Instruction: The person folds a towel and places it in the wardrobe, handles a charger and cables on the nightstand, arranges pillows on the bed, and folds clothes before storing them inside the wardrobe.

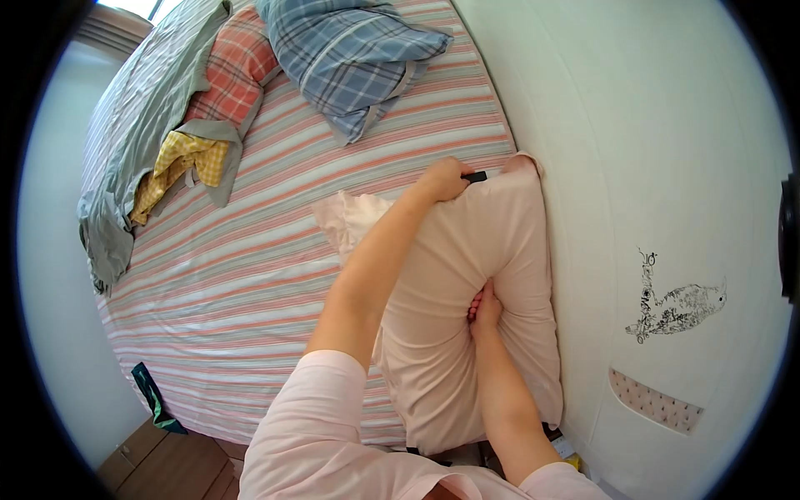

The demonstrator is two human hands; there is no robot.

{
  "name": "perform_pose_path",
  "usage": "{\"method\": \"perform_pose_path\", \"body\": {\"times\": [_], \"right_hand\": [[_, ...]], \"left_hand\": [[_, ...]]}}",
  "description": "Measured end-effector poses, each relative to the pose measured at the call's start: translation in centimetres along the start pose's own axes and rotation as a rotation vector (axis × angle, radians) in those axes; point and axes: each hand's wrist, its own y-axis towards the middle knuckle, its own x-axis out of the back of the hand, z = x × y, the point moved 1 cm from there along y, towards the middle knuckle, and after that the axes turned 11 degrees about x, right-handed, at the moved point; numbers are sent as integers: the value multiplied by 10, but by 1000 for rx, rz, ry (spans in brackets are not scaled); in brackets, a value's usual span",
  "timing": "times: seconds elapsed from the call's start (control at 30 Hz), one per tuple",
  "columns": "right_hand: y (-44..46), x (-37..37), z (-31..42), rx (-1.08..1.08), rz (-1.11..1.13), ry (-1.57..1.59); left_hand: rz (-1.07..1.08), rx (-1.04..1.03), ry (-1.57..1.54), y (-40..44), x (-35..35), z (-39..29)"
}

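Observation:
A pale pink pillow (442, 250) lies in front of me on the striped bed, its ruffled flap end spread to the left. My right hand (486, 307) is closed on the middle of it, bunching the cloth so that creases radiate outward. At the pillow's far edge, my left hand (446, 179) is curled closed. A small black flat object (475, 177) sticks out to the right from its fingers. Its full shape and kind are hidden. Part of the left hand's grip is also out of sight.
The striped sheet (250, 300) covers the bed. A blue plaid pillow (350, 62) lies farther up. A red plaid cloth (237, 67), yellow checked cloth (187, 158) and grey-green cover (158, 108) are heaped left. A pale wall (600, 167) borders the right side.

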Motion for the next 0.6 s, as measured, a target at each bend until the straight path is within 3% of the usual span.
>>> {"method": "perform_pose_path", "body": {"times": [0.03, 0.1, 0.17, 0.23, 0.3, 0.33, 0.4, 0.53, 0.6], "right_hand": [[0, 0, 0, 0, 4, 0], [0, 0, 1, -46, -2, 9], [5, 3, -5, -19, 12, 24], [8, 4, -4, 15, 23, 42], [4, 3, -1, -45, 14, 33], [4, 3, 0, -40, 13, 40], [4, 2, -1, -27, 23, 52], [4, 2, -7, 19, 52, 20], [10, 3, -8, 2, 21, 2]], "left_hand": [[-3, 2, 1, -4, 5, -2], [-281, 216, -201, -14, 19, -4], [-844, 265, -105, 7, 17, 42], [-1154, 358, -3, -12, 59, 52], [-1207, 498, 289, -19, 71, 76], [-1210, 490, 288, -23, 80, 81], [-882, 652, 255, -30, 92, 90], [-892, 463, 282, -36, 109, 109], [-931, 328, 30, -50, 121, 105]]}}
